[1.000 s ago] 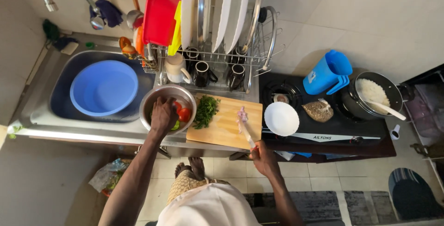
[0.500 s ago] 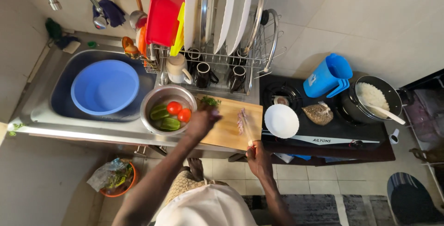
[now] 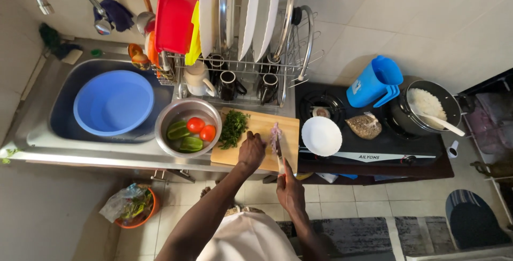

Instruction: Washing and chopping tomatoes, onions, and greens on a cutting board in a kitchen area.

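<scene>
Seen from above, at a kitchen counter. Left hand [image 3: 251,151] rests palm-down on the pale wooden rectangular cutting board [image 3: 258,142], fingers curled loosely, just beside a small heap of pale purple chopped onion [image 3: 274,131]; whether the fingers touch the heap cannot be told. Right hand [image 3: 289,187] at the board's near edge, fingers wrapped tight round the handle of a thin-bladed knife [image 3: 278,153], blade pointing toward the onion. Pile of chopped green herbs [image 3: 233,128] on the board's left part, apart from the hands. Touching the board's left edge: round stainless steel bowl [image 3: 188,126] with two red tomatoes and green pepper pieces. Further left, blue plastic basin [image 3: 113,102] in the steel sink. Right of the board, round white plate [image 3: 321,136] on the black gas hob; blue plastic jug [image 3: 374,80] and black pot of white rice [image 3: 427,105] behind it. Dish rack [image 3: 243,52] with white plates and mugs stands behind the board.
</scene>
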